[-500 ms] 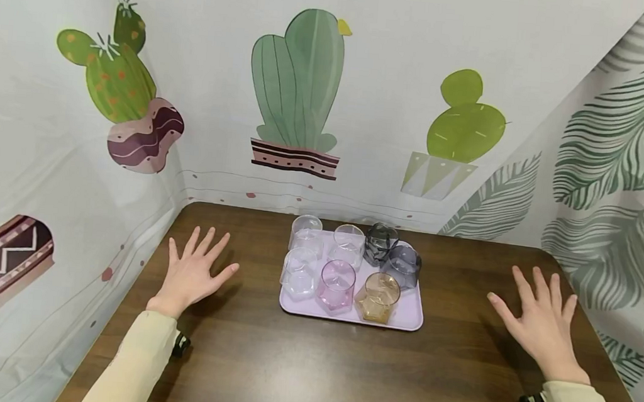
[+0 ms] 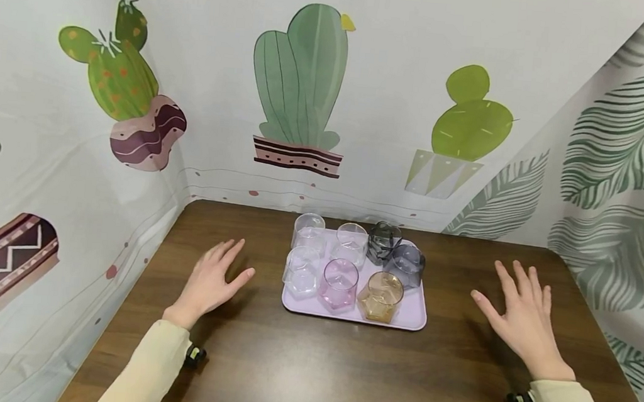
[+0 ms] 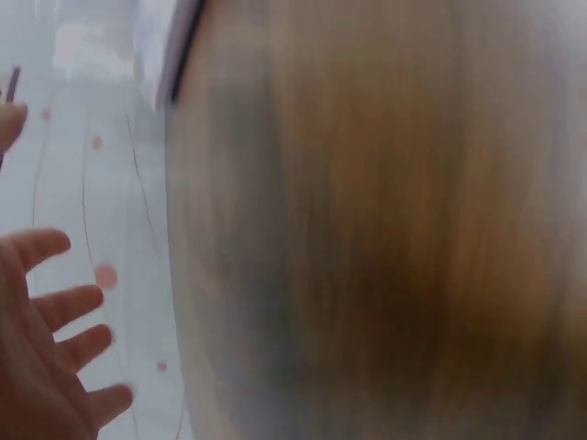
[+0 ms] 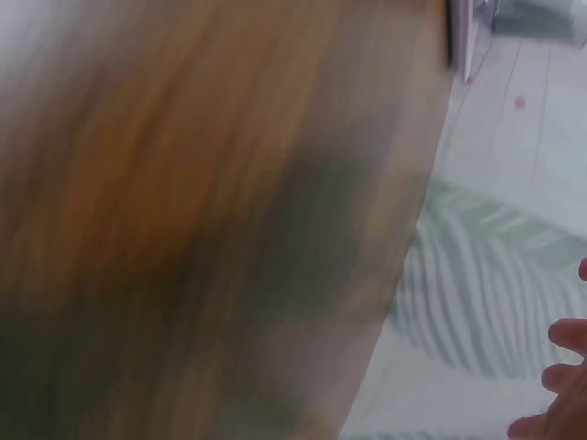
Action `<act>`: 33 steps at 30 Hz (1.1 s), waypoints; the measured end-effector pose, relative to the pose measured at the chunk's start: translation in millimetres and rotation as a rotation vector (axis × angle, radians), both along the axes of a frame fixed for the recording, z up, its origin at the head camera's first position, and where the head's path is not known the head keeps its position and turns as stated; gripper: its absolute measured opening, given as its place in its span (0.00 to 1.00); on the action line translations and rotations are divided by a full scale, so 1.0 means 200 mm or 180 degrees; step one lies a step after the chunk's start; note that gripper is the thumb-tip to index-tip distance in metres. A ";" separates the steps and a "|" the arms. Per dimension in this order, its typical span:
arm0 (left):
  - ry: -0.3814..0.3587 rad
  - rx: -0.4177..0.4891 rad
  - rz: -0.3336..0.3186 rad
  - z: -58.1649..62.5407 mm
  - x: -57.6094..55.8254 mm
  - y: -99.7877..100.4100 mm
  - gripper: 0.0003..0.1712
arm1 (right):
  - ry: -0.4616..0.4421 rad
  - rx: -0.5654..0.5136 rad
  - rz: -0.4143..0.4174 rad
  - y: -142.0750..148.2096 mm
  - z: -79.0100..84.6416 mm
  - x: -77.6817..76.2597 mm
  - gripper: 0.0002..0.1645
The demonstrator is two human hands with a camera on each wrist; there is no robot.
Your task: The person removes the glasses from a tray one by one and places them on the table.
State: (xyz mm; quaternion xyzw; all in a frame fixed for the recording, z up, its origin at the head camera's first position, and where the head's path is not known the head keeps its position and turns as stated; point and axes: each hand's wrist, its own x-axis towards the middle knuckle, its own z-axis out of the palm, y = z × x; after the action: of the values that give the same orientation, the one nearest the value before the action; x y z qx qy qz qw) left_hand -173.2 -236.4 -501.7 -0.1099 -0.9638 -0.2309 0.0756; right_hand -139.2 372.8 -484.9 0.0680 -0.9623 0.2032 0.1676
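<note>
Tray [image 2: 414,312] of plain lilac, oblong with rounded corners, lies near the middle of the far edge of the desk [image 2: 308,373]. Seven see-through cups [image 2: 340,286] stand upright on it, round at the rim and angular lower down. At the tray's far left corner is a clear cup [image 2: 309,230], with a second clear cup [image 2: 351,244] to its right, then a smoky black cup [image 2: 383,245] and, just in front toward the right side, a blue-grey cup [image 2: 406,267]. Along the near side come a third clear cup [image 2: 302,273], a pink cup and an amber cup [image 2: 380,299]. Left hand [image 2: 207,283], between the desk's left edge and the tray: fingers loosely extended, thumb apart, holding nothing. Right hand [image 2: 528,324], toward the right edge: fingers spread, equally without a hold
</note>
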 end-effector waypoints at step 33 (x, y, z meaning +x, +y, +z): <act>-0.1068 0.2040 0.0177 -0.19 0.12 0.44 0.25 | 0.0220 -0.0488 0.0673 -0.50 0.03 0.02 0.41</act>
State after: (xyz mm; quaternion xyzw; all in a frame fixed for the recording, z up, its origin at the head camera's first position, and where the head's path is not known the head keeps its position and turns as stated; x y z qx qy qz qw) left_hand -150.0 -147.7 -540.6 -0.0150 -0.8440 -0.5340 -0.0469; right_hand -135.4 273.1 -478.8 0.1630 -0.9250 0.2902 0.1831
